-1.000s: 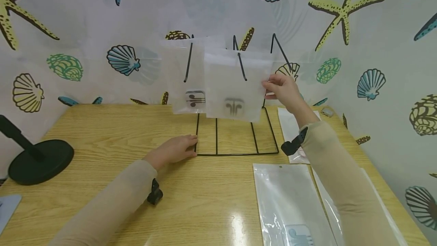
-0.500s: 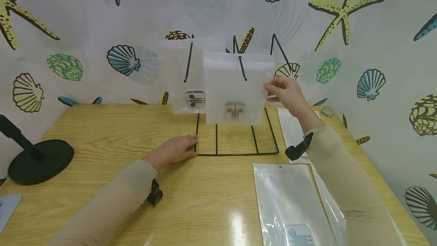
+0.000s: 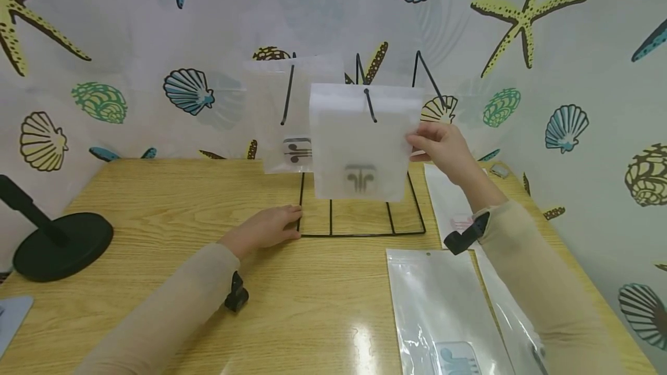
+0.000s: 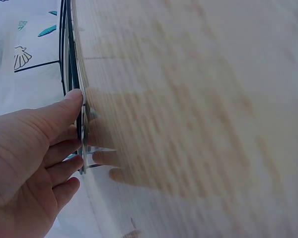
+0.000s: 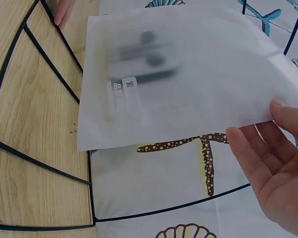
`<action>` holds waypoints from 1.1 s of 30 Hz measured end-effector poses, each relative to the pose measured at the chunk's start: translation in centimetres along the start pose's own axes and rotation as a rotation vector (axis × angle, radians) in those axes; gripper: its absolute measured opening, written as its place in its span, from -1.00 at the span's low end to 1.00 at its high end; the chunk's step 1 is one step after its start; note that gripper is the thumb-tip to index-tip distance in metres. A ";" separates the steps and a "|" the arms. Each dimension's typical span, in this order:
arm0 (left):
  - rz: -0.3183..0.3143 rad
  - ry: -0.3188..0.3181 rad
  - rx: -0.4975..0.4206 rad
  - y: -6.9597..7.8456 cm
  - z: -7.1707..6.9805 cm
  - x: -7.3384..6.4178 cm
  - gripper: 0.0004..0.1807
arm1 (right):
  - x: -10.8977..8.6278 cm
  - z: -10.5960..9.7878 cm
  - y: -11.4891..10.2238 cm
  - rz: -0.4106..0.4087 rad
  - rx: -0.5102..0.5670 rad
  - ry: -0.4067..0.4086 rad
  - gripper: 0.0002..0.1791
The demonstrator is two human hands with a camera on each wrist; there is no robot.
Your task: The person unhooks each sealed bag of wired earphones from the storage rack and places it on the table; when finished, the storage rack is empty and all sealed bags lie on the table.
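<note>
My right hand pinches the right edge of a frosted white plastic bag hanging from the middle hook of a black wire display rack. Earphones show dimly through the bag's lower part; in the right wrist view a small label is visible too. Behind it, another packet with earphones hangs on the left hook. My left hand grips the left side of the rack's base, thumb and fingertips at the wire in the left wrist view.
More clear-fronted packets lie on the wooden table at the right. A black round stand is at the left. The rack's right hook carries nothing. A shell-patterned cloth rises behind.
My right hand has come down and slightly right, toward me, with the bag's edge. The bag has slid forward along its hook and hangs lower in view. My left hand stays put.
</note>
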State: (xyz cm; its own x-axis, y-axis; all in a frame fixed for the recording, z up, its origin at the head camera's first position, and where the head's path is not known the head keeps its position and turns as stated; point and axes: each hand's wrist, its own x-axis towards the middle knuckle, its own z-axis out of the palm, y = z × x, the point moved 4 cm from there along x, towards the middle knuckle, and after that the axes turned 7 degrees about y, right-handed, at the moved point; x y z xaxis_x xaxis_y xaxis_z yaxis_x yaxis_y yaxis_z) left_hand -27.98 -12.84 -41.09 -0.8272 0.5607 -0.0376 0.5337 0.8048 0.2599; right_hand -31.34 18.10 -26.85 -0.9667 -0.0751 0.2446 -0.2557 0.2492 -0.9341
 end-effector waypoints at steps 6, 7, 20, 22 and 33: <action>0.002 -0.003 -0.001 0.0 0.0 0.0 -0.37 | -0.7 -0.1 -0.6 -0.045 -0.002 -0.041 -0.71; 0.001 -0.004 -0.002 0.0 0.0 0.0 -0.37 | -0.9 -0.1 -0.7 -0.053 -0.006 -0.049 -0.70; 0.005 0.003 -0.006 0.0 0.0 -0.1 -0.37 | -2.9 -0.6 -1.5 -0.099 0.003 -0.080 -0.81; 0.007 0.004 -0.004 0.0 0.0 -0.1 -0.37 | -3.2 -0.7 -1.5 -0.101 -0.005 -0.089 -0.82; 0.008 0.004 -0.010 0.0 0.0 -0.1 -0.37 | -4.8 -1.3 -1.9 -0.120 -0.051 -0.088 -0.77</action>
State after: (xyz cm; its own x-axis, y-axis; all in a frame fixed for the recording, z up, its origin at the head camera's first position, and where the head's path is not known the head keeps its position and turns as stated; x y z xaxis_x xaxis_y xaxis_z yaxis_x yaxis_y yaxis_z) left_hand -27.88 -12.88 -41.07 -0.8239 0.5659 -0.0314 0.5381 0.7984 0.2700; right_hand -26.20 19.26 -25.89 -0.9253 -0.1912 0.3276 -0.3714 0.2814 -0.8848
